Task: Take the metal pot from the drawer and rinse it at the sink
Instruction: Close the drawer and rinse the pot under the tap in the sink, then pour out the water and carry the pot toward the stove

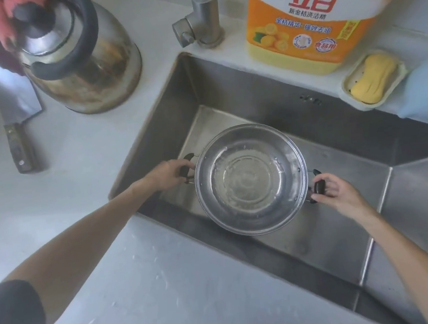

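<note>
A round metal pot (pixel 250 179) with two black side handles is held inside the steel sink (pixel 335 134), a little water in its bottom. My left hand (pixel 168 176) grips the pot's left handle. My right hand (pixel 332 189) grips the right handle. The pot sits upright, mouth up, over the sink's left half. The tap (pixel 202 14) stands at the sink's back edge; no water stream shows.
A steel kettle (pixel 80 59) with a black handle stands on the counter left of the tap. A cleaver (pixel 18 123) lies at the far left. An orange detergent jug (pixel 321 15) and a soap dish with yellow soap (pixel 373 78) sit behind the sink.
</note>
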Action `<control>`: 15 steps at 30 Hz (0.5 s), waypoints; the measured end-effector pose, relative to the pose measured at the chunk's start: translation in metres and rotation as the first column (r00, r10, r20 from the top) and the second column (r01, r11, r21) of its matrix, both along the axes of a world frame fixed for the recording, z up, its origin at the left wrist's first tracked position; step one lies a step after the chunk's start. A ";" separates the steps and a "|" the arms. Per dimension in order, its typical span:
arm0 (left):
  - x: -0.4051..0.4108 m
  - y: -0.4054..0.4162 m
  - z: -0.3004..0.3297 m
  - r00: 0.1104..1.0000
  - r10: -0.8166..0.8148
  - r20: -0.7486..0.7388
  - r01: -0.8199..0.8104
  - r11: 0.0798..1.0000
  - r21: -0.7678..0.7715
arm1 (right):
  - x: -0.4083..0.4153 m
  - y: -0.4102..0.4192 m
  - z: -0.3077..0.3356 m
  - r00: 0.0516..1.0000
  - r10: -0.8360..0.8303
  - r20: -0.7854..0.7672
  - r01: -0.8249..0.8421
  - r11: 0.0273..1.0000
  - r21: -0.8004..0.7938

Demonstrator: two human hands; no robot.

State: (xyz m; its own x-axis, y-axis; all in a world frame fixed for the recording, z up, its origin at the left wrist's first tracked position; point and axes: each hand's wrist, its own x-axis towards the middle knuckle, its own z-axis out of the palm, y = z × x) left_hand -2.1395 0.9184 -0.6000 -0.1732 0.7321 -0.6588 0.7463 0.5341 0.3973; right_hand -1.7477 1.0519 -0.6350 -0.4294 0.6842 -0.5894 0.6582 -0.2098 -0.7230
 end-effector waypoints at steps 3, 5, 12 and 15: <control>-0.006 -0.006 0.006 1.000 -0.020 0.021 0.018 0.994 0.104 | 0.004 0.001 0.013 0.999 -0.021 -0.029 0.023 0.997 0.075; -0.010 -0.008 0.014 0.999 -0.041 0.021 0.037 0.982 0.184 | 0.005 -0.001 0.027 0.998 -0.011 -0.058 0.018 0.993 0.118; -0.015 -0.015 0.051 0.984 -0.140 -0.114 0.173 0.912 0.372 | 0.010 -0.009 0.087 0.999 0.027 -0.042 -0.013 0.949 0.314; -0.014 -0.020 0.065 0.969 -0.159 -0.190 0.239 0.801 0.548 | 0.015 -0.014 0.108 0.998 0.059 0.016 -0.059 0.865 0.499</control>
State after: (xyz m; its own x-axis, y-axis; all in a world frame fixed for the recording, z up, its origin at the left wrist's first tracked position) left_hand -2.1530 0.8987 -0.5349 -0.0354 0.9942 -0.1020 0.8765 0.0799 0.4747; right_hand -1.7325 1.0375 -0.5272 -0.4787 0.8601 -0.1762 0.6578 0.2184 -0.7208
